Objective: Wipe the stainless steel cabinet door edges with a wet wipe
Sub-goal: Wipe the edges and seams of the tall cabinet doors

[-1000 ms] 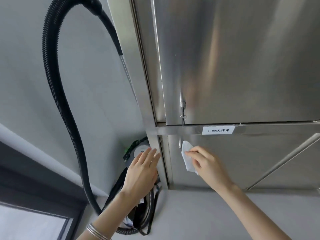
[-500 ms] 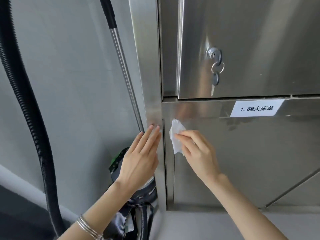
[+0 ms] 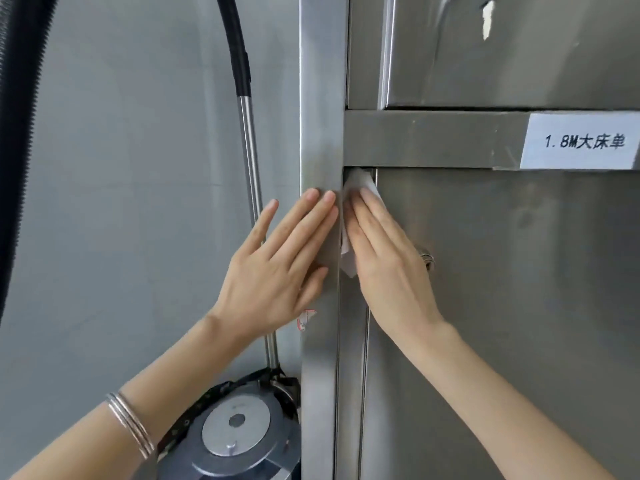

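Observation:
The stainless steel cabinet fills the right half of the view, with its lower door [image 3: 502, 306] below a horizontal rail. My right hand [image 3: 388, 261] presses a white wet wipe [image 3: 358, 183] flat against the top left corner of that door, along its left edge. The wipe shows above my fingertips and again below my thumb side. My left hand [image 3: 277, 268] lies flat with fingers spread on the cabinet's vertical corner post [image 3: 320, 98], just left of the wipe, holding nothing.
A white label [image 3: 581, 142] with printed text sticks on the rail. A vacuum cleaner [image 3: 235, 431] stands on the floor at the post's left, its metal tube [image 3: 251, 161] and black hose [image 3: 15, 133] rising along the grey wall. The upper door [image 3: 512, 50] is above.
The view has closed in on the cabinet. My right hand has slid the wipe left and up into the door's top left corner and flattened on it. My left hand stays on the post.

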Tool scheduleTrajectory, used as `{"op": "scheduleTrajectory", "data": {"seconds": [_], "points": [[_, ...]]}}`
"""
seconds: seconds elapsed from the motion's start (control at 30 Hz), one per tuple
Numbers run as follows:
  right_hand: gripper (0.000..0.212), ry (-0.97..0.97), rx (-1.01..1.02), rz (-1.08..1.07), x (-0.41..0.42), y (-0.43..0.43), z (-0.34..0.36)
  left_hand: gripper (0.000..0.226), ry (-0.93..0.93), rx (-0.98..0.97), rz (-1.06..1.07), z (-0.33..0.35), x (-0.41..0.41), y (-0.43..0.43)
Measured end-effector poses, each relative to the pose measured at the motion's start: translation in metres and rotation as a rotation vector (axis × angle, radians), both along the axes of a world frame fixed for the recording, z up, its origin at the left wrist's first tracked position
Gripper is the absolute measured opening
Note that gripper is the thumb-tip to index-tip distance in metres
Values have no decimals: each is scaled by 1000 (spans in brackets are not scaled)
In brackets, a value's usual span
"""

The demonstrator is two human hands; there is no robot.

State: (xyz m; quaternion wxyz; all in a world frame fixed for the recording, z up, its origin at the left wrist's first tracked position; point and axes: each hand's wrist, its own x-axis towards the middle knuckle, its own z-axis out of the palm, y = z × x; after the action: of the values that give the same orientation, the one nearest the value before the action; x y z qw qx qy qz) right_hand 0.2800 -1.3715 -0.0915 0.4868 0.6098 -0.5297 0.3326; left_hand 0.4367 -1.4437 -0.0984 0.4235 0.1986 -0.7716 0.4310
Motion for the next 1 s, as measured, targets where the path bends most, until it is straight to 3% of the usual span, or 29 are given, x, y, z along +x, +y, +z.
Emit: {"op": "scheduleTrajectory", "data": {"seconds": [0.27,0.4,0.53,0.67,0.87,1.0], "points": [[50,73,-23,-220,7,-2,-4,58,78,-4,-56,-6,-6,7],[42,43,-68,-200,10,-10,16,53,58,-60,-49,-2,1,6],[33,28,-117,-158,11,-10,-21,57,76,-25,-88,-7,3,10],[38,48,-4,-119,2,-6,-37,52,57,-30,-77,-12,3,12],[39,36,-41,-128,2,-14,-6,55,20,-51,-59,-9,8,5],[36,1,-32,-76,5,-8,-60,57,32,-17,-40,-14,3,5]]}}
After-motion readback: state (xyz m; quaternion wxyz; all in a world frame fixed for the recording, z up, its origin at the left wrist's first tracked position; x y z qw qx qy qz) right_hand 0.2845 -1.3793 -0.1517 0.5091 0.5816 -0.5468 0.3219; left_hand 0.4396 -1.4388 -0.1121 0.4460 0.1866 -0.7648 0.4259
